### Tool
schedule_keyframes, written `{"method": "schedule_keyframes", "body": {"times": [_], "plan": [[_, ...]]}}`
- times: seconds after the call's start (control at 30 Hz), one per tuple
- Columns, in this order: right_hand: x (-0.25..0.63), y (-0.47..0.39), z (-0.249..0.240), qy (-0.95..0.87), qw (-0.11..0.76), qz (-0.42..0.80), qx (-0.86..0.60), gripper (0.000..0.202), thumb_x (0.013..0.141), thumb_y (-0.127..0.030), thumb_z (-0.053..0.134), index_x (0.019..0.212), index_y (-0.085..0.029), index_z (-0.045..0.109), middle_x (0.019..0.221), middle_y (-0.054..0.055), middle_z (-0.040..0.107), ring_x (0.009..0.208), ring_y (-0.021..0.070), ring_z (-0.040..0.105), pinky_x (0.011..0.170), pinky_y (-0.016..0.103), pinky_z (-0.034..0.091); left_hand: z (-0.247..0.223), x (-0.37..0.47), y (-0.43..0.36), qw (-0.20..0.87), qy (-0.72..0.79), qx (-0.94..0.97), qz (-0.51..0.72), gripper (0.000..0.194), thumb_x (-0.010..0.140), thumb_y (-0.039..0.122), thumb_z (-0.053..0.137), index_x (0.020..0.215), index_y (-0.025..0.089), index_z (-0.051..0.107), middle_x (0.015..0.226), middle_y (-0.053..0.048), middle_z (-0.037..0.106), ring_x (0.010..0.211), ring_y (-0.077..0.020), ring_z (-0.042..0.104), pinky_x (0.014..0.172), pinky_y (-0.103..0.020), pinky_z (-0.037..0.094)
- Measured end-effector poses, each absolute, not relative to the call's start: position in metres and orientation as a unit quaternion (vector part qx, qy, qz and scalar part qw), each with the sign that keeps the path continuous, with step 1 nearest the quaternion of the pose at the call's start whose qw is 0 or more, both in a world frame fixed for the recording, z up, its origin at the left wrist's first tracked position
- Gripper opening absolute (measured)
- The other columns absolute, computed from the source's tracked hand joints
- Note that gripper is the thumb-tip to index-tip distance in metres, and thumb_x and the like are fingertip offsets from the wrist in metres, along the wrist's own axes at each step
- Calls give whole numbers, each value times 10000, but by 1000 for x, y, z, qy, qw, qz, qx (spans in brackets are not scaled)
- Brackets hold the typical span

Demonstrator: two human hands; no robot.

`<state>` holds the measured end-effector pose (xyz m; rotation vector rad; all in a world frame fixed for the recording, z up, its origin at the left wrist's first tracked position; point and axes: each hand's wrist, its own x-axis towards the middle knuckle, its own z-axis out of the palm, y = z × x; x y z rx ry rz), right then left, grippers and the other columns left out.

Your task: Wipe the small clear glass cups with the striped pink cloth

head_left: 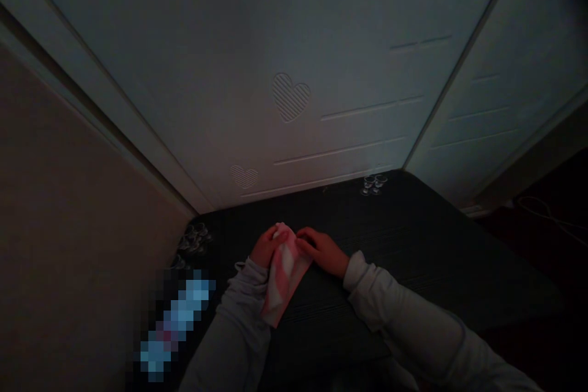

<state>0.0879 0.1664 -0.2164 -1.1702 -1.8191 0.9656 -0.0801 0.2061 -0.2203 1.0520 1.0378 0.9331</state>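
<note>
A pink and white striped cloth hangs down between my two hands, above the dark table. My left hand is closed on the cloth's upper left side, its thumb lying over the fabric. From the right, my right hand pinches the cloth's upper right edge with bent fingers. Whether something small is wrapped inside the cloth, I cannot tell in this dim light.
Small stemmed glasses stand at the dark table's back edge, against a white panel with embossed hearts. Several more glasses cluster at the left corner. A blurred bright rectangle lies at the lower left.
</note>
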Motion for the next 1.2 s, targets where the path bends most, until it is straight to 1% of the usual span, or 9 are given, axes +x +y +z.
{"method": "schedule_keyframes", "body": {"times": [0.13, 0.23, 0.4, 0.53, 0.63, 0.8, 1.03, 1.2], "plan": [[88, 169, -219, -702, 397, 352, -475, 206, 808, -316, 467, 946, -182, 538, 793, 21, 584, 706, 138, 532, 653, 267, 410, -217, -78, 205, 669, 428, 442, 416, 343, 609, 430, 648, 768, 128, 610, 705, -33, 617, 640, -142, 551, 640, -268, 414], [89, 171, -221, -702, 409, 338, -474, 197, 812, -293, 459, 950, -176, 536, 807, 27, 573, 709, 135, 519, 658, 267, 409, -214, -75, 203, 688, 404, 424, 428, 348, 638, 455, 614, 753, 127, 620, 731, -54, 636, 673, -162, 569, 687, -292, 423], [89, 172, -222, -703, 422, 336, -463, 207, 822, -262, 435, 984, -170, 526, 850, 40, 567, 733, 138, 513, 678, 271, 409, -217, -75, 205, 669, 418, 417, 452, 305, 594, 401, 663, 738, 135, 622, 717, -38, 641, 688, -160, 571, 719, -290, 417], [90, 170, -220, -705, 421, 344, -455, 212, 821, -253, 430, 988, -165, 526, 872, 44, 572, 761, 143, 519, 695, 273, 409, -222, -77, 209, 653, 418, 424, 468, 268, 595, 353, 665, 750, 142, 608, 735, -20, 634, 711, -145, 568, 739, -278, 411], [90, 171, -221, -704, 420, 348, -455, 207, 822, -259, 432, 983, -171, 527, 877, 43, 575, 770, 144, 522, 701, 276, 409, -226, -78, 212, 642, 427, 417, 480, 257, 591, 334, 667, 760, 155, 594, 743, -7, 627, 718, -137, 568, 742, -275, 407], [91, 172, -224, -701, 426, 348, -454, 214, 830, -281, 421, 988, -178, 521, 866, 35, 573, 761, 141, 525, 689, 271, 412, -233, -80, 215, 619, 444, 409, 503, 298, 584, 363, 671, 776, 151, 587, 744, -5, 622, 698, -128, 563, 727, -267, 401], [92, 169, -217, -699, 428, 365, -442, 215, 839, -287, 402, 973, -173, 527, 850, 33, 575, 746, 138, 529, 677, 264, 416, -232, -78, 217, 593, 487, 373, 522, 376, 530, 454, 680, 727, 157, 558, 673, 14, 602, 631, -124, 546, 666, -268, 401], [93, 169, -220, -695, 439, 375, -429, 215, 842, -303, 402, 964, -179, 530, 891, 37, 578, 795, 144, 532, 709, 271, 418, -232, -80, 217, 590, 496, 361, 526, 359, 525, 422, 680, 719, 153, 541, 635, 24, 578, 602, -117, 530, 637, -259, 392]]}}
